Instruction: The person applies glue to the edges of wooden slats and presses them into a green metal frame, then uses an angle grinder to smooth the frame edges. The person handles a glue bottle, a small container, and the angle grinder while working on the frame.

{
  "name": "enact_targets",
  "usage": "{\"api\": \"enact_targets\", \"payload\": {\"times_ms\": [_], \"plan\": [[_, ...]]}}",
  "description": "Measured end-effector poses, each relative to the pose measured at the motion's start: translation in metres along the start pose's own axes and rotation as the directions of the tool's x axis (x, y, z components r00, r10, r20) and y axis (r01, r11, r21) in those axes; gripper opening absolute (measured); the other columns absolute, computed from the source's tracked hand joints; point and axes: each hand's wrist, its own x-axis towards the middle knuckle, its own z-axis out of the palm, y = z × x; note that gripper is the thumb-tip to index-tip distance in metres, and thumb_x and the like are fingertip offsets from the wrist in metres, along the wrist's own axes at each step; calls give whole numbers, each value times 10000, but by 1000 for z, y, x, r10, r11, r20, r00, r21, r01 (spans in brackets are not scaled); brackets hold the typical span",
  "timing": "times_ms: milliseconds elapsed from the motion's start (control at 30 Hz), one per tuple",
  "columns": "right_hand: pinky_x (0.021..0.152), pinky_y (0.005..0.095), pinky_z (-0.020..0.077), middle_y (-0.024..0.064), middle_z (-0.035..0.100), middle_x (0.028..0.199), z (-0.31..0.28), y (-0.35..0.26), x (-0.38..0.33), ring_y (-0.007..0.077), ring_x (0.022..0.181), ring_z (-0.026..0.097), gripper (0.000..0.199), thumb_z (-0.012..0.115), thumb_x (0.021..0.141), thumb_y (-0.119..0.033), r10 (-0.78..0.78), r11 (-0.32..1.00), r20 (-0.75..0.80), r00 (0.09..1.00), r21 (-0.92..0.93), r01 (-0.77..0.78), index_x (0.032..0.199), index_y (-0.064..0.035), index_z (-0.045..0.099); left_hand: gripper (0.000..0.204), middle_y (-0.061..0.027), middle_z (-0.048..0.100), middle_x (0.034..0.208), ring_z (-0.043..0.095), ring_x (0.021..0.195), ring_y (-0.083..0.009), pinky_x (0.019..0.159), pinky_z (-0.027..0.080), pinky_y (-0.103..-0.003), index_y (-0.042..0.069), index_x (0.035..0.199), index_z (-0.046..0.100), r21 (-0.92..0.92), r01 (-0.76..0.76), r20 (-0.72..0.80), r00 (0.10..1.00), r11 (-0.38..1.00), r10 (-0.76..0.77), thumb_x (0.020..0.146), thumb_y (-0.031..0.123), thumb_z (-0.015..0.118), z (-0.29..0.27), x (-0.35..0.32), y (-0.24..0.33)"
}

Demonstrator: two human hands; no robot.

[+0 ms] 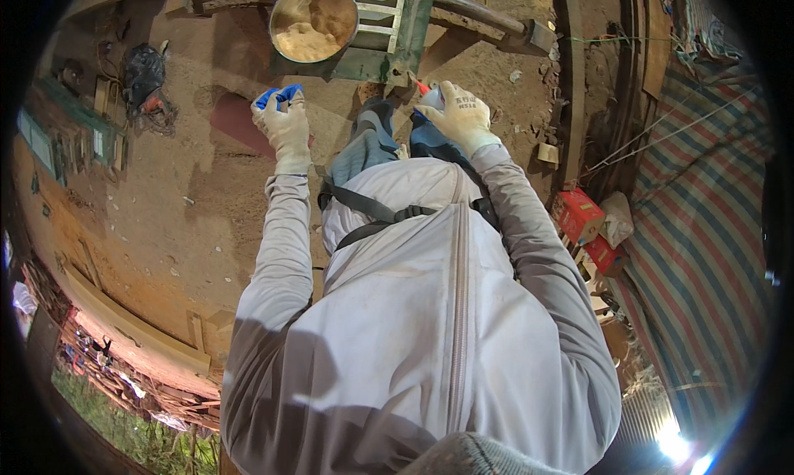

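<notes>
Both my hands wear pale work gloves. My left hand (284,127) is closed around a blue crumpled piece (281,98), perhaps cloth or plastic, which sticks out at the top of the fist. My right hand (460,117) grips a whitish squeeze bottle (432,99) with a red pointed nozzle (420,87) aimed up and to the left. Most of that bottle is hidden by the fingers. Just beyond, between the hands, a round metal basin (355,33) holds tan powder like sawdust (308,41). It stands at a green-edged frame with pale slats (382,8).
Wooden beams (571,86) run along the right side, near a striped tarp (695,194). Red boxes (579,216) sit beside it. A black plastic bag (145,71) lies at the far left on the dirt floor (231,218). A reddish board (240,127) lies near my left hand.
</notes>
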Motion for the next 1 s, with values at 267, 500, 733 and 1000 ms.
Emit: {"api": "enact_targets", "payload": {"times_ms": [267,500,733,1000], "plan": [[953,486,501,138,682,1224,-2,-1,-2,355,1166,641,620,655,864,-613,1,1000,18,1000,0,-1,1210,-102,600,326,-126,507,1280,469,1227,-282,1004,501,-379,-15,1002,727,-107,7,-8,1000,994,-8,884,275,818,4,4,-9],[966,478,491,140,684,1224,-13,1,-2,351,1173,639,645,675,844,-617,19,999,15,1000,27,-19,1219,-98,597,273,-111,584,1170,609,1041,-240,898,527,-367,7,968,750,-144,-103,-168,983,984,79,851,238,839,9,13,8],[967,471,496,191,691,1220,-22,-11,1,382,1161,645,728,722,832,-600,-4,971,-105,995,236,28,1322,-84,568,277,-120,593,1120,550,1099,-306,972,454,-453,96,880,764,126,-398,-208,885,909,417,808,352,843,11,48,45],[926,476,520,207,705,1174,-26,-37,-6,398,1095,672,706,758,827,-554,-143,939,-175,974,286,189,1318,-81,575,607,-126,494,1332,544,1175,-387,953,487,-494,116,1304,599,136,-270,-243,924,953,296,821,401,831,4,52,82]]}}
